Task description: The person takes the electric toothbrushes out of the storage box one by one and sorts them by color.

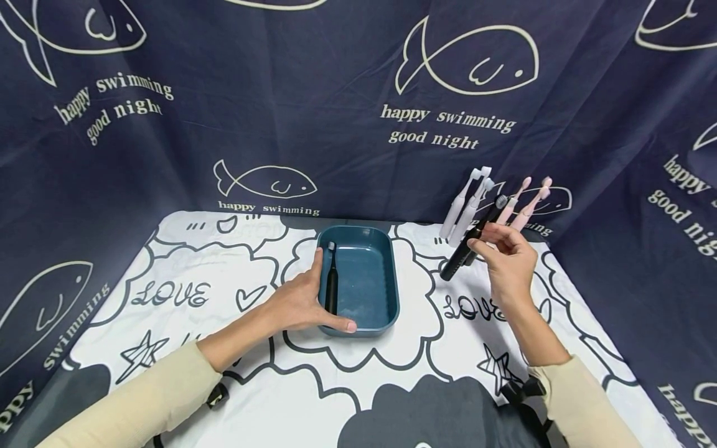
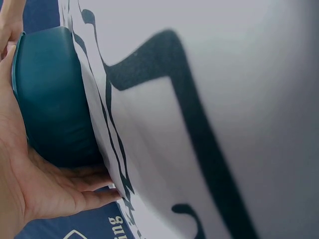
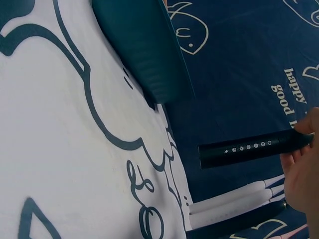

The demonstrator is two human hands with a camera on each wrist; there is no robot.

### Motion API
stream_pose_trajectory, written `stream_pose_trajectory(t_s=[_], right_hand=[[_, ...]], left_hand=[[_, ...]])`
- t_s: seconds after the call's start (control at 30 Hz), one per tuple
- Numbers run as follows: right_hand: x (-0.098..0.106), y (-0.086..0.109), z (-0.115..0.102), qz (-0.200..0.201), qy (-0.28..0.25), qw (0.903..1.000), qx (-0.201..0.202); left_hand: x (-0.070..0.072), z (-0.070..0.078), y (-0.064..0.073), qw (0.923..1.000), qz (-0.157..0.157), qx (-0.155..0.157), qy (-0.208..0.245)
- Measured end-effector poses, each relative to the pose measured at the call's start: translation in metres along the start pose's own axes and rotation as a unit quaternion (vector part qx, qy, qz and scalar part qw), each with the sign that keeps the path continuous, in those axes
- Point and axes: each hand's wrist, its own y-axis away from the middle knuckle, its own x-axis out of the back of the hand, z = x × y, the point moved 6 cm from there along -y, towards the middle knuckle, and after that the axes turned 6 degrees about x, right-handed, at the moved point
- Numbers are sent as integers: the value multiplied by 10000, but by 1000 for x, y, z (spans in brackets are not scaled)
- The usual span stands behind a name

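Note:
My left hand [image 1: 302,298] spans the near-left corner of a dark teal rectangular bin [image 1: 396,292], its thumb along the near side and its fingers extended against the left wall. Inside the bin, by its left wall, lies a black electric toothbrush [image 1: 332,289]. To the right, my right hand [image 1: 512,261] pinches another black electric toothbrush [image 3: 249,148] near its neck, tilted with the head up and the handle's base raised off the table. Beyond that hand stand white electric toothbrushes [image 1: 456,211] and pink ones [image 1: 526,211]. A further dark toothbrush [image 3: 239,221] shows beside the white ones in the right wrist view.
A white cloth [image 1: 185,330] with dark cartoon outlines covers the table. Navy fabric [image 1: 302,124] with fish drawings hangs behind and at both sides. The standing toothbrushes are close together near the back right edge, partly behind my right hand.

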Motion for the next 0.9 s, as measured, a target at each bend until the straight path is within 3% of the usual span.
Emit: stream_pose_trajectory(t_s=[0.9], right_hand=[[27, -19, 3, 463, -1, 9989, 111]], left_hand=[[0, -1, 0, 10000, 34, 36, -16]])
